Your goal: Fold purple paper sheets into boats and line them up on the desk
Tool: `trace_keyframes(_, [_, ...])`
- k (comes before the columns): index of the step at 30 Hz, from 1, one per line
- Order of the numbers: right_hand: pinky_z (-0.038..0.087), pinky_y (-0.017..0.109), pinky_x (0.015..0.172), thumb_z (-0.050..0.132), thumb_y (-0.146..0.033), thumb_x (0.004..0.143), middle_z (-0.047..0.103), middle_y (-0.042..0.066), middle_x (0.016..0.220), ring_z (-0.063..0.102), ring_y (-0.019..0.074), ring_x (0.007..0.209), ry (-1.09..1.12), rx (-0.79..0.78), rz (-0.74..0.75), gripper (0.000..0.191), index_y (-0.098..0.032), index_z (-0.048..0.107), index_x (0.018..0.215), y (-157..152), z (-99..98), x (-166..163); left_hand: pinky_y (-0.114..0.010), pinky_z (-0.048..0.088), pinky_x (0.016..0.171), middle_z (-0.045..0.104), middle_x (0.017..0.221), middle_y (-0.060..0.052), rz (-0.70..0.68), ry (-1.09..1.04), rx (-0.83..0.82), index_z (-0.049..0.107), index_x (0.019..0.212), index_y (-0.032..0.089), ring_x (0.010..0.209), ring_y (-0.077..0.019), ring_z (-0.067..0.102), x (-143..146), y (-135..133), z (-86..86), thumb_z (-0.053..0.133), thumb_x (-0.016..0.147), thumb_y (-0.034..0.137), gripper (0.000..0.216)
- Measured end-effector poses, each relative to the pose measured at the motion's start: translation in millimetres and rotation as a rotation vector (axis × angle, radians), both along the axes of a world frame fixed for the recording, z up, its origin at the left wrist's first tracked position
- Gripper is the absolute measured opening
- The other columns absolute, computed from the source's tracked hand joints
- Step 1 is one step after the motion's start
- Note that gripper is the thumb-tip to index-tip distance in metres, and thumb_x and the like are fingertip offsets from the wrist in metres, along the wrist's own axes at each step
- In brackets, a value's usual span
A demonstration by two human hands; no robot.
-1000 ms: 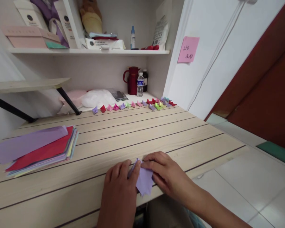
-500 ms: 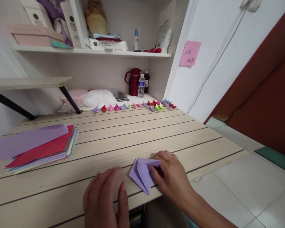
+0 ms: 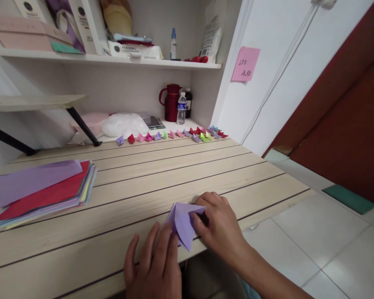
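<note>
A folded purple paper [image 3: 182, 222] lies near the front edge of the wooden desk [image 3: 162, 178]. My right hand [image 3: 220, 226] pinches its right side, thumb and fingers closed on the fold. My left hand [image 3: 156, 263] rests flat on the desk with fingers stretched out, its fingertips touching the paper's left edge. A stack of coloured paper sheets [image 3: 40, 193], purple and red on top, lies at the desk's left.
A row of small folded paper shapes [image 3: 171, 135] in several colours lines the desk's back. Behind it stand a dark red jug [image 3: 170, 102], a water bottle [image 3: 181, 109] and a white bag [image 3: 124, 124]. A pink note [image 3: 245, 63] sticks to the wall. Tiled floor lies right.
My left hand let go of the purple paper, drew back, then returned to touch its left edge. My right hand kept hold and the paper was turned and reshaped.
</note>
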State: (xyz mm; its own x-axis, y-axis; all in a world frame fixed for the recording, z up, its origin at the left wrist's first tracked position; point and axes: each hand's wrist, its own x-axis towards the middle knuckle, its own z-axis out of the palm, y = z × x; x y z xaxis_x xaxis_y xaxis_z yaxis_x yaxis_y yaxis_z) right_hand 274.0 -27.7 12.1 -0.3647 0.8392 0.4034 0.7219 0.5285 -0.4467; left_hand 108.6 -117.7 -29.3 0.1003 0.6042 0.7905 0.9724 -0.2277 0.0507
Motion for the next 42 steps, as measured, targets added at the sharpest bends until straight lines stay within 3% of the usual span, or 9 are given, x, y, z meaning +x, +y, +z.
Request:
trace_keyframes(6, [0.038, 0.041, 0.084, 0.061, -0.015, 0.086, 0.065, 0.004, 0.092, 0.054, 0.0255, 0.092, -0.035, -0.004, -0.001, 0.008, -0.022, 0.065, 0.088, 1.9, 0.2, -0.1, -0.049, 0.008, 0.124, 0.077, 0.11, -0.001, -0.005, 0.095, -0.078, 0.067, 0.113, 0.025, 0.103, -0.0206, 0.069, -1.8, -0.9, 1.5, 0.047, 0.086, 0.012, 0.036])
trace_keyframes(12, [0.043, 0.044, 0.094, 0.059, -0.009, 0.085, 0.059, 0.009, 0.125, 0.053, 0.027, 0.113, 0.107, 0.088, 0.177, 0.041, -0.025, 0.06, 0.123, 5.2, 0.7, 6.7, -0.056, 0.0, 0.122, 0.076, 0.113, 0.0, 0.014, 0.134, -0.186, 0.067, 0.11, 0.03, 0.104, -0.0248, 0.069, 1.2, -3.2, 11.4, 0.049, 0.08, 0.007, 0.042])
trace_keyframes(17, [0.045, 0.043, 0.092, 0.06, -0.006, 0.085, 0.068, 0.005, 0.11, 0.059, 0.024, 0.104, 0.113, 0.114, 0.344, 0.035, -0.027, 0.066, 0.112, 7.2, -3.8, 14.8, -0.057, 0.001, 0.122, 0.077, 0.108, -0.001, 0.027, 0.126, -0.226, 0.068, 0.107, 0.032, 0.107, -0.0249, 0.067, 3.8, -3.9, 14.7, 0.048, 0.08, 0.005, 0.043])
trace_keyframes(26, [0.048, 0.04, 0.086, 0.058, -0.006, 0.087, 0.069, 0.005, 0.111, 0.062, 0.022, 0.097, 0.061, 0.167, 0.377, 0.035, -0.028, 0.069, 0.112, 6.8, -7.6, 14.6, -0.052, 0.003, 0.122, 0.077, 0.106, -0.002, 0.01, 0.101, -0.231, 0.068, 0.101, 0.03, 0.108, -0.022, 0.066, -1.1, -5.5, 10.8, 0.046, 0.081, 0.006, 0.039])
trace_keyframes(35, [0.046, 0.046, 0.098, 0.058, -0.019, 0.094, 0.06, 0.011, 0.13, 0.055, 0.0266, 0.119, 0.027, 0.187, 0.353, 0.04, -0.026, 0.057, 0.133, -0.2, 5.2, 16.7, -0.059, 0.011, 0.12, 0.074, 0.109, -0.004, 0.007, 0.098, -0.295, 0.068, 0.113, 0.032, 0.114, -0.0252, 0.062, -0.5, -7.6, 13.4, 0.047, 0.081, 0.008, 0.045])
trace_keyframes(42, [0.045, 0.038, 0.09, 0.053, -0.015, 0.096, 0.071, 0.002, 0.106, 0.062, 0.0199, 0.103, 0.075, 0.274, 0.469, 0.028, -0.03, 0.066, 0.115, 0.4, 14.9, 15.5, -0.058, 0.015, 0.119, 0.073, 0.111, -0.004, -0.006, 0.085, -0.316, 0.067, 0.113, 0.032, 0.116, -0.0254, 0.059, -1.8, -8.0, 13.0, 0.047, 0.081, 0.008, 0.045])
